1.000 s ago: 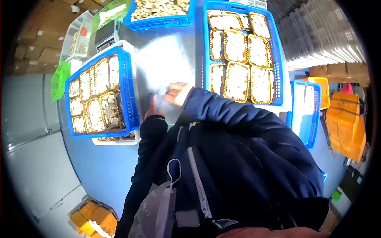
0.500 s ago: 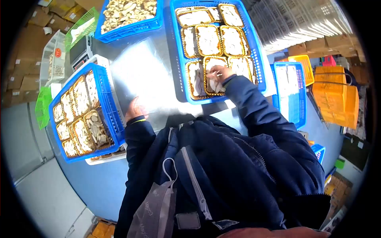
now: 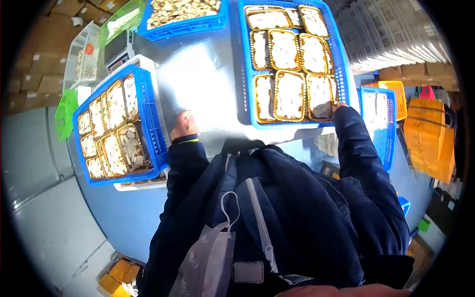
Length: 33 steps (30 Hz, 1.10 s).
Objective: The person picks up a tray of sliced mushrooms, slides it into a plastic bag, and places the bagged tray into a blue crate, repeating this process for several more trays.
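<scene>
**Light tray, loose slices, and a grip we cannot fully read**

We find the gold-rimmed tray (image 3: pixel 320 95) in the near right corner of the right blue crate (image 3: pixel 342 62), filled with pale slices. The right grip (image 3: pixel 339 105) is at its outer edge, fingertips mostly hidden, so we cannot tell whether it grasps the rim or only rests there. The left grip (image 3: pixel 184 125) is at the near edge of the table (image 3: pixel 225 67), with nothing visible in it; glare keeps us from judging how far its fingers are curled.

We expect the tray to be light, thin and rather bendy, and its slices soft and easily spilled. We would hold it by opposite rims, keep it level and avoid squeezing its sides.

The table looks like smooth grey metal, washed out by sunlight in the middle. Around us we see another tray-filled blue crate (image 3: pixel 157 119) to the left, stacked cardboard boxes (image 3: pixel 47 62) and a blue floor (image 3: pixel 123 215).
</scene>
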{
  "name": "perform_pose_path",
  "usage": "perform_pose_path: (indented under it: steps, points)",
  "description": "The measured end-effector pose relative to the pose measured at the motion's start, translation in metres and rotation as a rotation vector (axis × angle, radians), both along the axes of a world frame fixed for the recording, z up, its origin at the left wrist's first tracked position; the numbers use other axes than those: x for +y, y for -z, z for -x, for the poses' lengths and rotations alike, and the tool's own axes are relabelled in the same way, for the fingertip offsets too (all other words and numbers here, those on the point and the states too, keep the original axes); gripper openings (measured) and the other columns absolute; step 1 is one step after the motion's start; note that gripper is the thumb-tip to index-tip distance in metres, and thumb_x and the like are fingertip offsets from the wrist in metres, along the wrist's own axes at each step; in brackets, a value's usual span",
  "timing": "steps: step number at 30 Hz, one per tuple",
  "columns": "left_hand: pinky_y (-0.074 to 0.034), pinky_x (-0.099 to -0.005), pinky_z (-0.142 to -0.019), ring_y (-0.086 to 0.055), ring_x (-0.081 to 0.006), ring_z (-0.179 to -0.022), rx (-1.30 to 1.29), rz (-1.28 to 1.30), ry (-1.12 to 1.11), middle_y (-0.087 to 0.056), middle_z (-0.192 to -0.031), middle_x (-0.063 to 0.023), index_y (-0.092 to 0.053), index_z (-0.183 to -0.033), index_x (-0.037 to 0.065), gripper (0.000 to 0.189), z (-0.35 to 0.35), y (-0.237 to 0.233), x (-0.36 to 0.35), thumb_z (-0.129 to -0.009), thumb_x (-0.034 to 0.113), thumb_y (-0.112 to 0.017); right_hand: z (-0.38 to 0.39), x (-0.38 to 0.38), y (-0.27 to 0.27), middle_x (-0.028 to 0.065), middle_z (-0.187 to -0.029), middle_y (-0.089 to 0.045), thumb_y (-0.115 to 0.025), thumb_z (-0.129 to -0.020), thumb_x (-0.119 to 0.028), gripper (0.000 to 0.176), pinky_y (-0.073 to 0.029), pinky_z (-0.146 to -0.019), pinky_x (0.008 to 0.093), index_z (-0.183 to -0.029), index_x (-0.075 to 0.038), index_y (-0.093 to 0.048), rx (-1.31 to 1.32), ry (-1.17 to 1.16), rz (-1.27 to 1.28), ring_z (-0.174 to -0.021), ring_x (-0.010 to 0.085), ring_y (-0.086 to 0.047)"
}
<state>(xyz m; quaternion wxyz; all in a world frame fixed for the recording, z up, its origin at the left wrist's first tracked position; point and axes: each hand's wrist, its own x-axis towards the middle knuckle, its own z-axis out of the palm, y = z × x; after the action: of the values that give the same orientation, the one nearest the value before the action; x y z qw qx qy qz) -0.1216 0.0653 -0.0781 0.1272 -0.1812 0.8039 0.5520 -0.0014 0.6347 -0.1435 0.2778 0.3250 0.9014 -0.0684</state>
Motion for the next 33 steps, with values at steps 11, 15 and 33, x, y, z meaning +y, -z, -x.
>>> perform_pose_path:
  steps: [11, 15, 33]
  points:
    - [-0.047, -0.0343, -0.059, -0.061, -0.0233, -0.066, 0.012, 0.161, 0.135, -0.062, -0.075, -0.0103, -0.059, -0.099, 0.014, 0.023, -0.005, -0.018, 0.005, -0.082, 0.026, -0.050, -0.015, -0.012, -0.053, 0.0175, -0.081, -0.060, -0.055, -0.079, -0.032, 0.027, -0.046, -0.069, 0.0377, -0.090, -0.007, -0.056, 0.268, 0.081, 0.004, -0.079, 0.0338, -0.058]
    - [-0.046, -0.0288, -0.056, -0.058, -0.0191, -0.065, 0.251, 0.255, 0.150, -0.060, -0.078, -0.0113, -0.058, -0.100, 0.003, 0.028, -0.004, -0.025, 0.002, -0.084, 0.023, -0.045, -0.031, 0.000, -0.050, 0.0164, -0.078, -0.061, -0.058, -0.077, -0.029, 0.024, -0.047, -0.067, 0.0359, -0.087, -0.008, -0.058, 0.389, 0.098, -0.061, -0.074, 0.0309, -0.060]
    - [-0.049, -0.0294, -0.059, -0.063, -0.0217, -0.063, 0.535, 0.405, 0.132, -0.063, -0.071, -0.0128, -0.063, -0.088, 0.007, 0.015, 0.003, -0.017, 0.049, -0.079, 0.019, -0.061, 0.031, -0.211, -0.181, 0.0112, -0.073, -0.061, -0.055, -0.081, -0.016, 0.014, -0.046, -0.061, 0.0291, -0.089, -0.006, -0.056, 0.422, -0.331, 0.972, -0.067, 0.0217, -0.060]
